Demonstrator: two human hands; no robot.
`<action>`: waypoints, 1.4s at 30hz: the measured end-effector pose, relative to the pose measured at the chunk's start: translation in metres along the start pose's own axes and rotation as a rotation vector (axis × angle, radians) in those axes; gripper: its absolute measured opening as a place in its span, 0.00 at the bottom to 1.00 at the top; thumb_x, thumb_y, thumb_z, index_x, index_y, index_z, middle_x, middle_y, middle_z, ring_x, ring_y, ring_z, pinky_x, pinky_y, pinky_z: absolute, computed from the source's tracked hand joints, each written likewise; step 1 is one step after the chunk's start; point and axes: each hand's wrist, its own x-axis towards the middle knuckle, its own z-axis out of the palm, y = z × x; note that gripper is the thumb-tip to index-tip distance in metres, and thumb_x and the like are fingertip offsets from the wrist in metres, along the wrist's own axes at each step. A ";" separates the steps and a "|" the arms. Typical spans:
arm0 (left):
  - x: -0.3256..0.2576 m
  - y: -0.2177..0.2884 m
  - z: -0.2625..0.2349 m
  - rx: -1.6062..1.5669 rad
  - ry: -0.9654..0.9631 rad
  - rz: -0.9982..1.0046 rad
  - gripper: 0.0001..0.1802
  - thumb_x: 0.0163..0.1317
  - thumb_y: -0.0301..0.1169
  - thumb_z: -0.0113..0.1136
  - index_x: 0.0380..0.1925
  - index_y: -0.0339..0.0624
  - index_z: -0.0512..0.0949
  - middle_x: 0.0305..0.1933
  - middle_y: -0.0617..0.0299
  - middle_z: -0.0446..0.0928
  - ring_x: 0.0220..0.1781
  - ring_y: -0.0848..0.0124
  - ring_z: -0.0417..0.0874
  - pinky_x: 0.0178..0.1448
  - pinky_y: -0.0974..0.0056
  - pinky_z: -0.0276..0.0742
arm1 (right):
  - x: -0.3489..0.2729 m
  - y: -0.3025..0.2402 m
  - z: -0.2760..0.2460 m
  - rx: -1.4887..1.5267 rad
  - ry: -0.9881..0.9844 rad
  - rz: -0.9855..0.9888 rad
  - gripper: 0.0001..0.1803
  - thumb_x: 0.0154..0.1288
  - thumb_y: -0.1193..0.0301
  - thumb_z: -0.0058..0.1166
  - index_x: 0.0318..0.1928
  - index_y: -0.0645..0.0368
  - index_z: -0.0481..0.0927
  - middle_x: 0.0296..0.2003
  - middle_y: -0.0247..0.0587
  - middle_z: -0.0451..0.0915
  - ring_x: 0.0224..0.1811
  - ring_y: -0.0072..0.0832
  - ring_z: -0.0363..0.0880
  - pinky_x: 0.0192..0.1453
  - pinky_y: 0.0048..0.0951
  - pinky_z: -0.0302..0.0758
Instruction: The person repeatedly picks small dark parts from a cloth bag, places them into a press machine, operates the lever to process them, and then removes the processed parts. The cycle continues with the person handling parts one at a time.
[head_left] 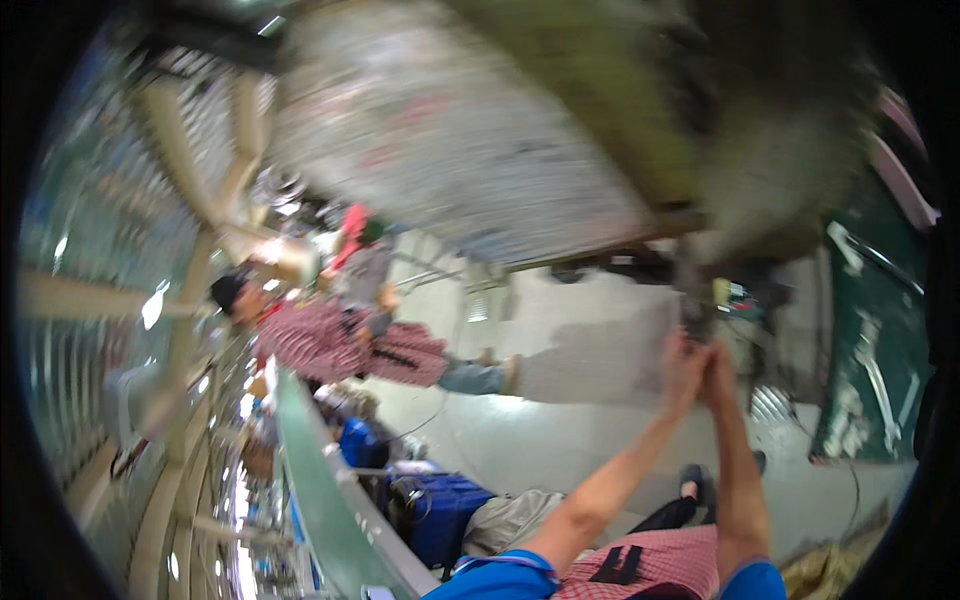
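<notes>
My two arms stretch forward and meet under a large grey machine [770, 190], which is blurred by motion. My left hand [682, 375] is up against a dark metal part [697, 300] hanging from the machine's underside. Right beside it, nearly touching, is my right hand [716, 378]. The fingers of both look closed at the lower end of that part, though what lies between them is too small and smeared to make out. A broad pale panel [450, 130] with reddish smudges extends leftward from the machine.
On the right, a dark green bench top [880, 330] carries a wrench [876, 375] and whitish crumpled pieces [846, 425]. Another person [345, 340] in a checked garment stands to the left. Below are a green table edge [320, 480], a blue bin [440, 510] and grey cloth [510, 520].
</notes>
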 end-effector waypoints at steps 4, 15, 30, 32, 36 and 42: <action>0.000 -0.009 -0.013 -0.204 -0.005 0.040 0.11 0.58 0.24 0.57 0.42 0.43 0.75 0.36 0.69 0.76 0.35 0.79 0.74 0.37 0.72 0.72 | 0.003 0.008 0.006 -0.204 0.166 0.037 0.20 0.68 0.50 0.39 0.39 0.52 0.76 0.30 0.26 0.75 0.30 0.16 0.69 0.33 0.22 0.65; -0.010 0.030 -0.004 -0.233 -0.047 -0.055 0.06 0.59 0.26 0.58 0.36 0.39 0.73 0.23 0.63 0.76 0.18 0.77 0.73 0.19 0.74 0.68 | -0.003 -0.049 0.050 -0.043 0.116 0.496 0.24 0.67 0.47 0.40 0.19 0.48 0.64 0.09 0.23 0.56 0.09 0.16 0.50 0.13 0.20 0.45; -0.008 0.028 -0.005 -0.199 -0.020 -0.020 0.08 0.57 0.25 0.61 0.37 0.41 0.75 0.27 0.70 0.75 0.21 0.83 0.70 0.20 0.77 0.63 | -0.032 -0.028 0.048 0.129 0.018 0.043 0.15 0.70 0.59 0.43 0.35 0.57 0.73 0.29 0.31 0.73 0.29 0.20 0.67 0.35 0.24 0.65; -0.008 0.031 -0.003 -0.159 0.002 -0.034 0.08 0.57 0.25 0.61 0.36 0.41 0.75 0.27 0.70 0.75 0.20 0.83 0.69 0.19 0.76 0.63 | -0.029 -0.025 0.048 0.120 0.052 0.037 0.16 0.70 0.58 0.42 0.34 0.57 0.73 0.29 0.31 0.73 0.29 0.20 0.67 0.33 0.24 0.64; -0.008 0.030 -0.005 -0.107 0.011 -0.022 0.08 0.57 0.25 0.61 0.36 0.42 0.74 0.26 0.68 0.75 0.20 0.82 0.71 0.19 0.76 0.66 | -0.025 -0.031 0.059 0.077 0.134 0.137 0.18 0.71 0.56 0.38 0.33 0.55 0.73 0.27 0.30 0.72 0.27 0.19 0.66 0.29 0.22 0.61; -0.010 0.041 -0.002 -0.213 -0.049 -0.116 0.06 0.58 0.26 0.60 0.31 0.39 0.73 0.23 0.65 0.74 0.18 0.79 0.73 0.20 0.74 0.70 | -0.005 -0.040 0.038 0.070 -0.009 0.453 0.23 0.67 0.48 0.40 0.20 0.48 0.64 0.12 0.22 0.58 0.12 0.15 0.50 0.15 0.19 0.46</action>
